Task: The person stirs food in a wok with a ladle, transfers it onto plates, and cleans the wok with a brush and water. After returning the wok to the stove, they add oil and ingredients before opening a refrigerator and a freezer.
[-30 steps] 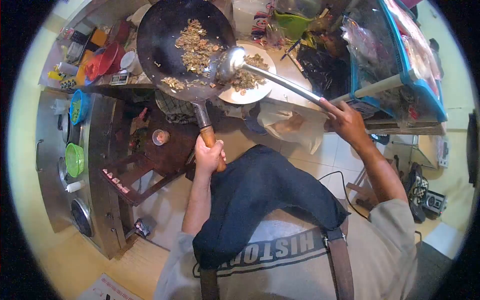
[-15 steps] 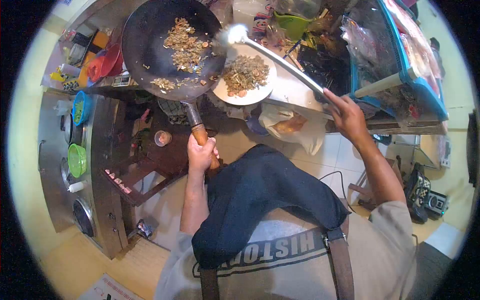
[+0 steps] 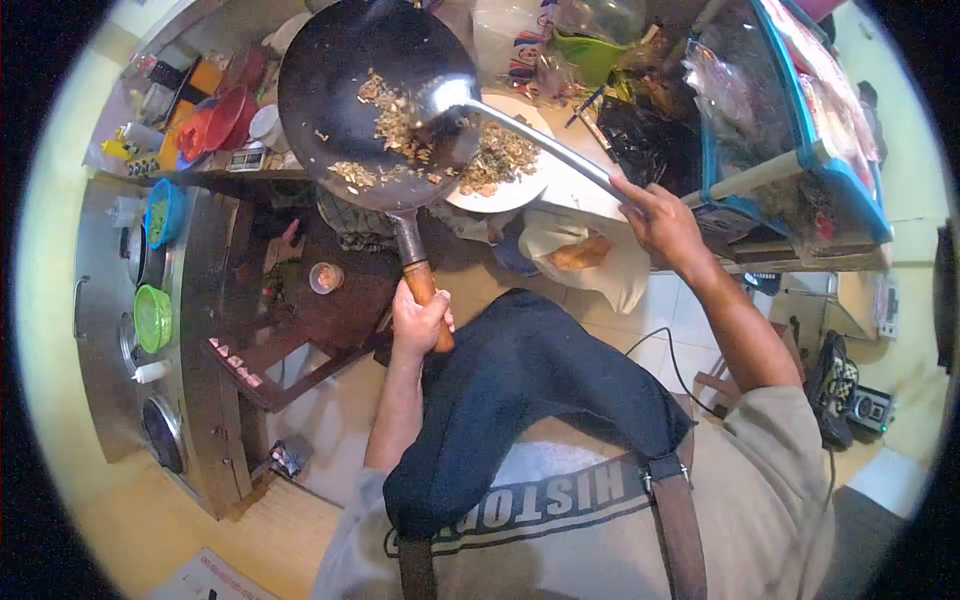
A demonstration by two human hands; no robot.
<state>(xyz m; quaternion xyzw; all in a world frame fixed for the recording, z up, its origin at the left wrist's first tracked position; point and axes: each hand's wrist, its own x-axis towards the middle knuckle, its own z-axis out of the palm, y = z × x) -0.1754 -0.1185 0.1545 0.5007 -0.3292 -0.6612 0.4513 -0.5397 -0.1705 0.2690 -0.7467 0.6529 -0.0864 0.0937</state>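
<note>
My left hand (image 3: 421, 318) is wrapped round the wooden handle of a dark wok (image 3: 330, 110), which is held over the counter at the upper left. Fried rice (image 3: 398, 125) lies scattered in the wok. In my right hand (image 3: 662, 226) is the long handle of a metal wok ladle (image 3: 455, 95), its head inside the wok by the rice. To the right of the wok, partly covered by its rim, a white plate (image 3: 535, 178) bears a heap of fried rice (image 3: 503, 160).
Blue-edged plastic shelving (image 3: 840, 195) stands at the right with bags in it. A white plastic bag (image 3: 610, 262) hangs below the counter edge. Red bowls (image 3: 228, 118) sit at the upper left. A green basket (image 3: 153, 318) and a blue basket (image 3: 160, 213) are at the left.
The wok has shifted right, overlapping more of the plate. My right hand has moved left and down with the ladle, whose head now sits over the wok; less rice lies in it.
</note>
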